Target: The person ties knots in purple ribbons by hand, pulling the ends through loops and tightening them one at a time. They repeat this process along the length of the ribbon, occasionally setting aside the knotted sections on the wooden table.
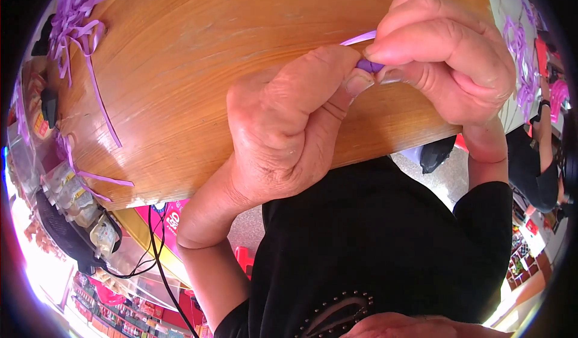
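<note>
Several loose purple strips point(75, 19) are lying at ten o'clock on the round wooden table point(180, 73), with more trailing down its rim at nine. Moving right, the left hand point(283, 127) is curling up from six, its thumb pressing against a small purple piece point(368, 65). At one o'clock, the right hand point(445, 55) is pinching that same piece between thumb and forefinger, a paler strip poking out leftward.
</note>
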The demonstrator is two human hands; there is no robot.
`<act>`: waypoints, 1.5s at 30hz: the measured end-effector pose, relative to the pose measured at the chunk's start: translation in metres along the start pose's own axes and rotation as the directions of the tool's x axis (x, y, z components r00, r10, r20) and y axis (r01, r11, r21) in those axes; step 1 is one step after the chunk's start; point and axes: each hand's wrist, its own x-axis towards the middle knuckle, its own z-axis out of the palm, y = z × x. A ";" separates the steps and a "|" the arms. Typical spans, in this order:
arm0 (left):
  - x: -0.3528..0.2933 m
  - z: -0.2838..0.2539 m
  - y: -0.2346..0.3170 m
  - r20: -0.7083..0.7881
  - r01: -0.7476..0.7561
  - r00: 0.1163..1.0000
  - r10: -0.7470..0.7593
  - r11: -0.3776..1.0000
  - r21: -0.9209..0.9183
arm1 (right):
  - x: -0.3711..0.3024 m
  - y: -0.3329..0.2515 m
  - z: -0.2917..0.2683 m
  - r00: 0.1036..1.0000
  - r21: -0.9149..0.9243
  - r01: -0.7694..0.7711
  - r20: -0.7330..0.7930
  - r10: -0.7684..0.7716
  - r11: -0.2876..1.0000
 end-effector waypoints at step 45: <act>0.002 -0.001 0.003 0.113 0.352 0.935 -0.336 0.842 -0.408 | -0.002 0.014 0.012 0.984 0.330 0.025 -0.173 0.035 0.944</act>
